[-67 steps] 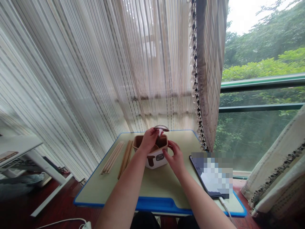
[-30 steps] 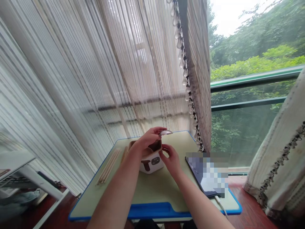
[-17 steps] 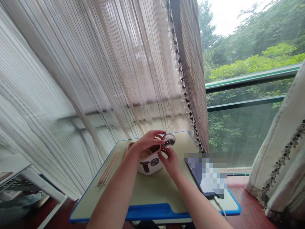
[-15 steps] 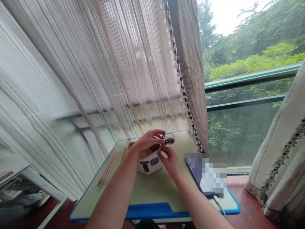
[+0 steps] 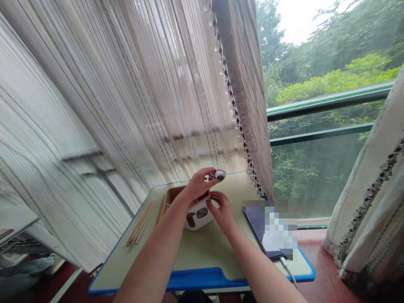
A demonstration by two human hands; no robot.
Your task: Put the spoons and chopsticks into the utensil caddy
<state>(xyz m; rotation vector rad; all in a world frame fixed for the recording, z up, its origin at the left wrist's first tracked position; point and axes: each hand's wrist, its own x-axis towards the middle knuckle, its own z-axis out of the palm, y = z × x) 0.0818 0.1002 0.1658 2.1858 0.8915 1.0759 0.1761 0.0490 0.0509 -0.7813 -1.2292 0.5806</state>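
My left hand (image 5: 198, 185) hovers over a white and brown holder (image 5: 193, 207) and pinches a metal spoon (image 5: 219, 175), whose bowl pokes out past my fingertips. The holder stands on a small green table with a blue rim (image 5: 202, 248). My right hand (image 5: 222, 209) rests against the holder's right side, fingers curled around its edge. Two bundles of wooden chopsticks (image 5: 142, 222) lie flat on the table to the left of the holder.
A tablet with a cable (image 5: 268, 229) lies on the table's right side. Striped sheer curtains (image 5: 126, 105) hang just behind the table, and a window with a green railing (image 5: 328, 101) is to the right. A white desk (image 5: 19, 235) stands at the far left.
The spoon stays in my left hand above the holder; its bowl has turned and lifted slightly. My right hand has closed in on the holder's right side. The camera has swung a little left.
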